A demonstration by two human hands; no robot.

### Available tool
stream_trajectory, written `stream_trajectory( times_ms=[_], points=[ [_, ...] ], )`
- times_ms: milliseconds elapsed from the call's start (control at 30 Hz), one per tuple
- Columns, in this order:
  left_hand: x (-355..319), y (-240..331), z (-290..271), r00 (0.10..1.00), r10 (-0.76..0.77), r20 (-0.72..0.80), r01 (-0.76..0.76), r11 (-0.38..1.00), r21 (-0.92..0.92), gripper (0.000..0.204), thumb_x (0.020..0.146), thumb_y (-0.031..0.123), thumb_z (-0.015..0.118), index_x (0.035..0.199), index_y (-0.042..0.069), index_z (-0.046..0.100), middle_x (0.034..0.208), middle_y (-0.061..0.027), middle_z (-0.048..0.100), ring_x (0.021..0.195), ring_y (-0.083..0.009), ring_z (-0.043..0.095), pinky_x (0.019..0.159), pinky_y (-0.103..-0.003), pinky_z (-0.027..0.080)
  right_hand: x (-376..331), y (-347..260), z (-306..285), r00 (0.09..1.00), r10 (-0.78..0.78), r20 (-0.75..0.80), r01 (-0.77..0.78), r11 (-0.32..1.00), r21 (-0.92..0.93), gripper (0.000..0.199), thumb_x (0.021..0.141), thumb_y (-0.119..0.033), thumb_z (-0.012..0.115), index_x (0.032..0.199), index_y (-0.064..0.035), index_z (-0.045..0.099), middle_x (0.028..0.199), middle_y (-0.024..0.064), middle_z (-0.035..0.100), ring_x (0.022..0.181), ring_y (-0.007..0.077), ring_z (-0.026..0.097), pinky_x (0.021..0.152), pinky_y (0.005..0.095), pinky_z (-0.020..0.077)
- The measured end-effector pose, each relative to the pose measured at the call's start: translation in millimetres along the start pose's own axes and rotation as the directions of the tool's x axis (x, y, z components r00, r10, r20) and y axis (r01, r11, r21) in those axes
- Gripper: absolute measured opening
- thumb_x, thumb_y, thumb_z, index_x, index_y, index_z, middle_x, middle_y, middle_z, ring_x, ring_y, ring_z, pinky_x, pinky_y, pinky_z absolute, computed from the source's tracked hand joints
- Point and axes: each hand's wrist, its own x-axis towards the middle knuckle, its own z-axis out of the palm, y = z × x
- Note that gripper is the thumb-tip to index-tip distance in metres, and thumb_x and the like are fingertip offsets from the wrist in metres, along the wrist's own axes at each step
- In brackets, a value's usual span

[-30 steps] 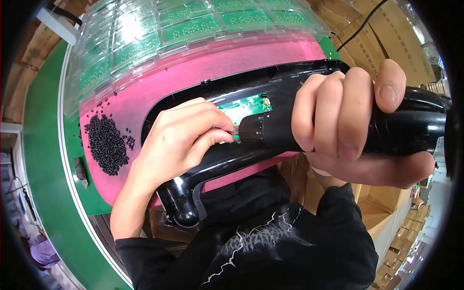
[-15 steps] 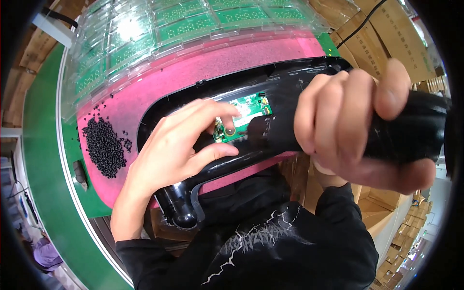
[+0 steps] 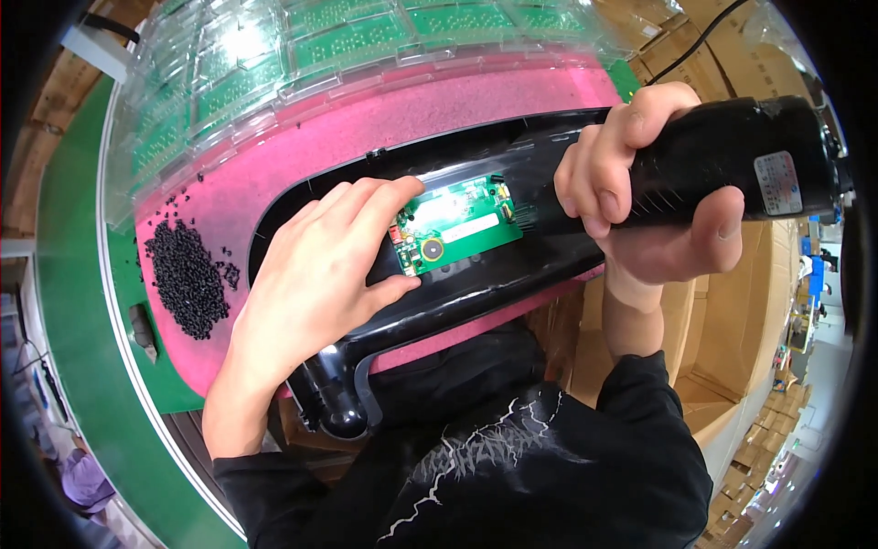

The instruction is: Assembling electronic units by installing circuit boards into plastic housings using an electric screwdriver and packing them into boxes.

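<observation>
A green circuit board (image 3: 466, 229) lies in a long, glossy black plastic housing (image 3: 439, 302), which has a stubby rounded arm at its near left. My left hand (image 3: 315, 261) spans the left end of the board, index finger at its far edge and thumb at its near edge. My right hand (image 3: 645, 183) is wrapped round a thick black electric screwdriver (image 3: 722, 156) over the right part of the housing. A pale label sits on the tool's rear end. Its front tip is hidden by my fingers.
On the pink mat (image 3: 384, 128), a heap of small black screws (image 3: 187, 279) lies at the left. Clear trays (image 3: 347, 46) of circuit boards stand at the back. A dark small tool (image 3: 143, 329) rests on the green tabletop. An open cardboard box (image 3: 722, 339) is at the right.
My right hand and the screwdriver have lifted and turned, baring the tool's label. My left fingers have moved from over the board to its left end, so more of the board shows.
</observation>
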Motion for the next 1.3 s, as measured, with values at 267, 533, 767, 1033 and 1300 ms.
stream_trajectory(
  times_ms=[267,533,767,1033,1300],
  points=[
    [-1,3,2,0.999,-0.025,0.023,0.025,1.000,0.002,0.064,0.061,0.011,0.082,0.119,0.004,0.055,0.113,-0.0123,0.060,0.105,-0.0330,0.059,0.087,-0.040,0.049,4,2,-9,0.966,0.078,0.248,-0.063,0.996,-0.068,0.070,0.082,-0.064,0.061,0.107,-0.0004,0.046,0.062,0.0003,0.050,0.045,0.0082,0.045,0.043,0.0234,0.0388],
    [1,2,-2,1.000,0.006,0.025,-0.006,1.000,0.025,0.069,0.063,0.010,0.081,0.124,0.005,0.051,0.111,-0.0125,0.059,0.101,-0.0336,0.059,0.085,-0.041,0.049,6,5,0,0.995,0.027,0.096,-0.024,0.999,-0.026,0.068,0.084,-0.062,0.060,0.107,0.0005,0.046,0.061,0.0004,0.048,0.044,0.0082,0.043,0.042,0.0230,0.0377],
    [2,7,-8,0.991,-0.067,-0.116,0.048,0.987,-0.155,0.081,0.070,0.017,0.082,0.138,0.005,0.039,0.111,-0.0119,0.059,0.091,-0.0269,0.056,0.085,-0.037,0.047,10,-1,-8,0.931,0.213,-0.296,-0.168,0.971,0.170,0.030,0.095,-0.032,0.055,0.106,-0.0048,0.051,0.069,0.0016,0.052,0.060,0.0139,0.052,0.064,0.0269,0.0439],
    [7,2,-14,0.965,0.058,-0.254,0.012,0.965,0.263,0.045,0.079,0.012,0.071,0.120,0.003,0.054,0.104,-0.0155,0.059,0.095,-0.0349,0.058,0.084,-0.042,0.047,14,11,-45,0.809,0.277,-0.518,-0.027,0.899,0.438,0.020,0.092,-0.015,0.059,0.107,-0.0032,0.054,0.101,0.0093,0.060,0.101,0.0225,0.058,0.086,0.0486,0.0521],
    [9,-21,-10,0.984,-0.124,-0.125,0.159,0.931,0.329,0.016,0.084,0.017,0.066,0.086,0.002,0.061,0.082,-0.0146,0.061,0.082,-0.0367,0.061,0.070,-0.046,0.049,-38,-6,-30,0.967,-0.050,-0.250,0.062,0.997,0.041,0.022,0.089,0.003,0.055,0.110,0.0010,0.049,0.096,0.0059,0.053,0.081,0.0105,0.056,0.070,0.0253,0.0496]
  ],
)
